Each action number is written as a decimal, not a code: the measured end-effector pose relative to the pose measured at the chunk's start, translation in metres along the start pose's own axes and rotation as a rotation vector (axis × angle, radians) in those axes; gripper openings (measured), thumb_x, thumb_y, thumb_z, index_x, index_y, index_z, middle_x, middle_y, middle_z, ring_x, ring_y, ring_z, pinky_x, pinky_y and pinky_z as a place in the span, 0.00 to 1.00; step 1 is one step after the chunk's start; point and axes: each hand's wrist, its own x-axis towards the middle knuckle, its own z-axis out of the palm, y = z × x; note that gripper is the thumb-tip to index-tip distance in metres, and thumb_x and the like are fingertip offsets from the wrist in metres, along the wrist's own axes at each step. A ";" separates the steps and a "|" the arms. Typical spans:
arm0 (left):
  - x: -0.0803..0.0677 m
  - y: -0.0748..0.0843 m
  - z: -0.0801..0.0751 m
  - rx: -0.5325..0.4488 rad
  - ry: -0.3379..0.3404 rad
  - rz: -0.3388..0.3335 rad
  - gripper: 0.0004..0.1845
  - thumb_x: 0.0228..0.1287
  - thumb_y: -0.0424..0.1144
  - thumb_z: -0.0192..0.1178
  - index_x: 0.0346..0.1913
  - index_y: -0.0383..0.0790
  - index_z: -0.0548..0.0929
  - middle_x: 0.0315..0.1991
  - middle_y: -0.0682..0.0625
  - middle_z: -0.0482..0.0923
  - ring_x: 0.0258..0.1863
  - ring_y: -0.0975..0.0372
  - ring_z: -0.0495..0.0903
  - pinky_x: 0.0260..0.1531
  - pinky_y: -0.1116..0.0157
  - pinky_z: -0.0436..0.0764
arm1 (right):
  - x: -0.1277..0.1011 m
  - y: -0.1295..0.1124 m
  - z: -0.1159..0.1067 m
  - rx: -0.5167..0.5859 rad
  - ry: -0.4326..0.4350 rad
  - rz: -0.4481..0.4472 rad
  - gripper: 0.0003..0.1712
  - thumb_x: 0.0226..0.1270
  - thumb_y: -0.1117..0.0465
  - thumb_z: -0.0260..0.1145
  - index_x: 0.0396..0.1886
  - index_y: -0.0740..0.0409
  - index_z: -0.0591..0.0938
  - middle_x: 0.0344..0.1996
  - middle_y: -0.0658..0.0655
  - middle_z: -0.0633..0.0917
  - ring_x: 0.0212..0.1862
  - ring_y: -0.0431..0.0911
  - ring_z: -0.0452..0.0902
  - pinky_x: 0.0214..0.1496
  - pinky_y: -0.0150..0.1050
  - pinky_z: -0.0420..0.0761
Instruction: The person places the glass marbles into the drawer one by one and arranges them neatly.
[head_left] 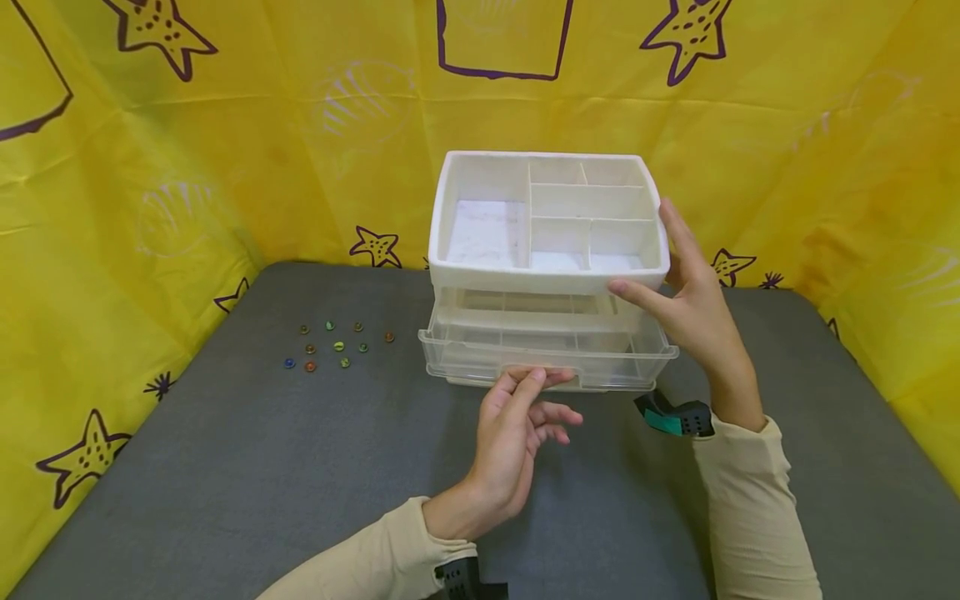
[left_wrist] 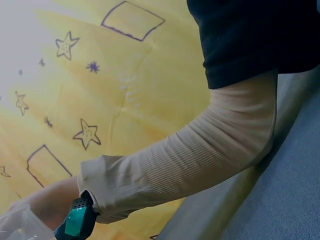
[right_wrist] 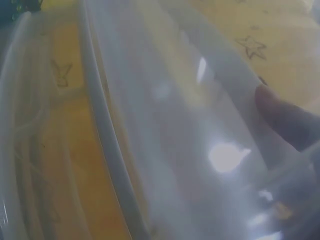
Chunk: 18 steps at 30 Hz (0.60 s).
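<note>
Beige sleeves run to both my wrists, finely ribbed, wrinkled at the elbow. Over one sits a dark outer sleeve with a straight hem. My left hand and right hand are bare; the right wrist's black unit has a green patch and small holes.

My right fingers grip the right side of the white organizer, upright on the surface, its top divided into six compartments. Below, the clear drawer juts open toward me, my left fingers pinching its front edge.
</note>
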 end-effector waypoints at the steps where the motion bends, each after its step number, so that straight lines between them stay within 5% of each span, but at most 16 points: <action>1: 0.000 0.000 0.000 -0.001 0.000 0.001 0.08 0.76 0.43 0.51 0.43 0.41 0.73 0.45 0.54 0.84 0.26 0.67 0.84 0.25 0.71 0.78 | 0.000 0.000 0.000 0.005 0.000 -0.004 0.56 0.60 0.69 0.72 0.80 0.38 0.52 0.73 0.56 0.64 0.50 0.42 0.77 0.48 0.23 0.80; 14: -0.003 0.002 0.001 -0.001 -0.009 -0.002 0.08 0.76 0.43 0.51 0.44 0.41 0.73 0.45 0.55 0.84 0.26 0.68 0.84 0.25 0.71 0.77 | 0.000 0.001 -0.003 -0.006 -0.013 -0.005 0.54 0.62 0.69 0.70 0.80 0.38 0.52 0.76 0.54 0.62 0.51 0.39 0.78 0.46 0.23 0.80; 18: -0.004 0.002 0.001 -0.002 -0.006 -0.001 0.08 0.76 0.43 0.51 0.43 0.41 0.73 0.45 0.55 0.84 0.26 0.68 0.84 0.25 0.71 0.77 | 0.000 0.001 -0.006 -0.038 -0.033 0.002 0.53 0.63 0.68 0.69 0.79 0.36 0.51 0.76 0.53 0.61 0.56 0.47 0.78 0.45 0.22 0.80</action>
